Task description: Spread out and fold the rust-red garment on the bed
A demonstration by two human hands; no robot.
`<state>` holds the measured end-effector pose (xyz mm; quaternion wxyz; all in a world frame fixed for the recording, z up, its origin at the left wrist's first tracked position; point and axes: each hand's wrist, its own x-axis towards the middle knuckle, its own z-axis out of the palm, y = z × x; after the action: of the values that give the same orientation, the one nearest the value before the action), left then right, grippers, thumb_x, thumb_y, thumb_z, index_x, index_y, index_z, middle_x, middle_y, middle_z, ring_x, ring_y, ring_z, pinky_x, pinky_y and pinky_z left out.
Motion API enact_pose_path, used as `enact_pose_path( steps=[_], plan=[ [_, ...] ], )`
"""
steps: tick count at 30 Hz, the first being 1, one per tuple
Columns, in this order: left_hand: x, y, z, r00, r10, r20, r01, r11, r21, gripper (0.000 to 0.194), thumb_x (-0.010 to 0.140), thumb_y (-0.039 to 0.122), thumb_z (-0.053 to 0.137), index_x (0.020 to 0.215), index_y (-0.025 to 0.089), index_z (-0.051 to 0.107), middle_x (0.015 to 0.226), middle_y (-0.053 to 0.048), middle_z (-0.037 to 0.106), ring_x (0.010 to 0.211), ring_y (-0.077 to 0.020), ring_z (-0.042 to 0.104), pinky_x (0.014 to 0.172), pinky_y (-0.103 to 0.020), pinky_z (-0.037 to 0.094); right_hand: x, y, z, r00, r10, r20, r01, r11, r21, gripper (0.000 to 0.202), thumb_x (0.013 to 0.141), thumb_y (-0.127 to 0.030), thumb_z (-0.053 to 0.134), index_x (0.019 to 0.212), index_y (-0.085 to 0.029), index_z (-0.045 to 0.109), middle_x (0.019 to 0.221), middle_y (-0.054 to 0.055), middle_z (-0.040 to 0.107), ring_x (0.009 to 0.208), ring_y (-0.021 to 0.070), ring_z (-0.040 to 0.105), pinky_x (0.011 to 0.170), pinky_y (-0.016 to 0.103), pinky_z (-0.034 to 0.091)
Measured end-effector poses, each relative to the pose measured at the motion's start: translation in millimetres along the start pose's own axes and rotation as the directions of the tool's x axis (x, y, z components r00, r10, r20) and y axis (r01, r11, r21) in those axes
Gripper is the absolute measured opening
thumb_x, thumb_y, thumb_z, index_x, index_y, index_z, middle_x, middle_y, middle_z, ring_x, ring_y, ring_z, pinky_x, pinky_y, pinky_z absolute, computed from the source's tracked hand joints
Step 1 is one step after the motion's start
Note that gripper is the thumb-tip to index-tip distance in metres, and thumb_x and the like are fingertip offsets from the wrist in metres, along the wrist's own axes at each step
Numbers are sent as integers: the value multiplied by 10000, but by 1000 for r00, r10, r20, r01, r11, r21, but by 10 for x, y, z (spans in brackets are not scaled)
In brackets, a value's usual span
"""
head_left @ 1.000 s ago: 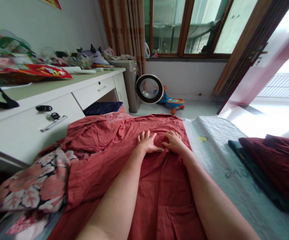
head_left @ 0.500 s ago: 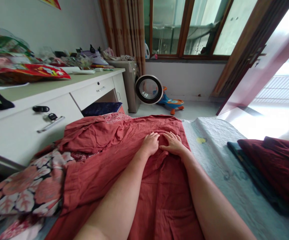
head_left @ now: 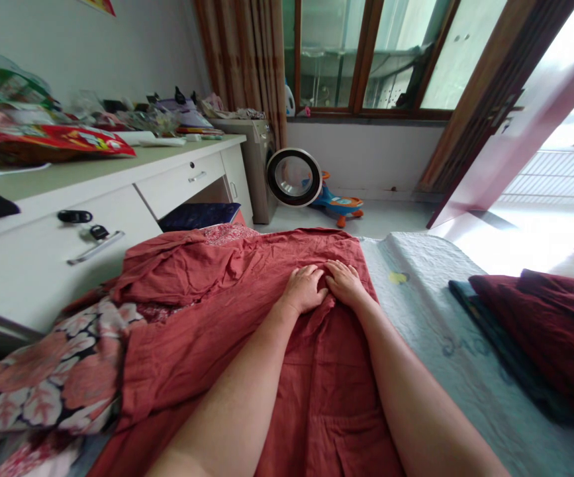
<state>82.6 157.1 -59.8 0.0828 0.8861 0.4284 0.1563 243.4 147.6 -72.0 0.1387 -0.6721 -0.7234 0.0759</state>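
Note:
A rust-red garment (head_left: 247, 331) with a seam and a pocket-like patch is spread over the bed, wrinkled toward its left side. My left hand (head_left: 305, 288) rests on it, fingers laid out over the cloth and thumb toward the right. Close beside it, my right hand (head_left: 345, 281) lies on the same garment near its right edge, fingers stretched forward and its thumb mostly hidden. A small raised fold of the cloth shows just below the two hands. Any cloth under the palms is hidden.
Floral fabric (head_left: 63, 377) is heaped at the left. Folded dark red clothes (head_left: 539, 324) lie on the pale blue bed cover (head_left: 416, 291) at the right. Beyond are a cluttered white desk (head_left: 177, 179), a washing machine with its round door (head_left: 294, 177) open, and a blue ride-on toy (head_left: 339, 202).
My left hand has shifted slightly right, and the two hands are now closer together. The right hand's thumb, spread out before, is tucked in. The camera view has moved slightly.

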Motion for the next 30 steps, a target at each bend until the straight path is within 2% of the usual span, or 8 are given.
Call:
enact_pose_path(
  steps=[6, 9, 11, 14, 17, 20, 25, 30],
  plan=[
    [-20, 43, -41, 997, -80, -1, 80, 996, 33, 392, 841, 476, 588, 1136, 219, 601, 1203, -83, 612, 1180, -262, 551, 1069, -437, 391, -30, -40, -69, 973, 226, 43, -220, 969, -111, 552, 953, -452, 368, 1471, -268, 414, 1619, 25, 261, 1489, 273, 184, 1175, 577, 133],
    [-26, 26, -35, 987, -157, 20, 155, 985, 72, 580, 806, 580, 589, 1274, 239, 547, 1335, -102, 553, 1300, -310, 459, 1114, -485, 331, -40, -42, -108, 952, 303, 49, -297, 948, -112, 629, 936, -571, 371, 1484, -266, 400, 1632, 40, 221, 1492, 315, 152, 1175, 569, 126],
    [-21, 1, -14, 973, -225, 58, 219, 971, 94, 752, 782, 672, 564, 1397, 251, 461, 1496, -120, 425, 1408, -357, 329, 1151, -525, 258, -46, -40, -113, 941, 335, 42, -330, 938, -103, 664, 929, -612, 364, 1484, -250, 403, 1633, 59, 212, 1491, 331, 147, 1176, 564, 117],
    [-10, -29, 12, 952, -278, 126, 266, 958, 105, 859, 776, 740, 511, 1476, 262, 376, 1603, -126, 271, 1471, -394, 201, 1173, -553, 181, -47, -36, -87, 953, 303, -16, -303, 949, -85, 650, 934, -570, 399, 1477, -213, 410, 1625, 80, 233, 1498, 319, 126, 1184, 556, 82],
    [-5, -33, 15, 948, -275, 158, 263, 960, 95, 864, 794, 743, 476, 1496, 255, 349, 1615, -140, 245, 1481, -409, 166, 1172, -576, 156, -32, -37, -39, 988, 142, -52, -145, 988, -53, 576, 949, -431, 432, 1476, -199, 403, 1604, 79, 293, 1492, 249, 178, 1199, 489, 99],
    [-7, -25, 8, 951, -261, 164, 250, 965, 84, 841, 821, 718, 450, 1504, 239, 342, 1616, -158, 236, 1482, -413, 162, 1168, -594, 144, -11, -38, 2, 1000, 20, -1, -20, 1000, -14, 520, 965, -369, 414, 1461, -213, 425, 1565, 72, 376, 1460, 219, 275, 1195, 449, 147],
    [-7, -25, 21, 953, -252, 168, 241, 967, 82, 839, 828, 716, 445, 1507, 237, 330, 1617, -165, 231, 1488, -398, 152, 1162, -614, 131, -2, -17, -3, 998, 60, 13, -60, 998, -25, 530, 972, -437, 415, 1446, -201, 448, 1574, 79, 360, 1463, 238, 271, 1189, 453, 173],
    [-6, -26, 47, 960, -237, 149, 226, 970, 89, 810, 824, 685, 486, 1494, 249, 350, 1610, -158, 251, 1478, -419, 171, 1159, -600, 148, -12, 56, -54, 981, 192, -1, -191, 981, -33, 579, 982, -509, 365, 1463, -194, 431, 1605, 94, 286, 1481, 265, 230, 1185, 480, 194]
  ],
)
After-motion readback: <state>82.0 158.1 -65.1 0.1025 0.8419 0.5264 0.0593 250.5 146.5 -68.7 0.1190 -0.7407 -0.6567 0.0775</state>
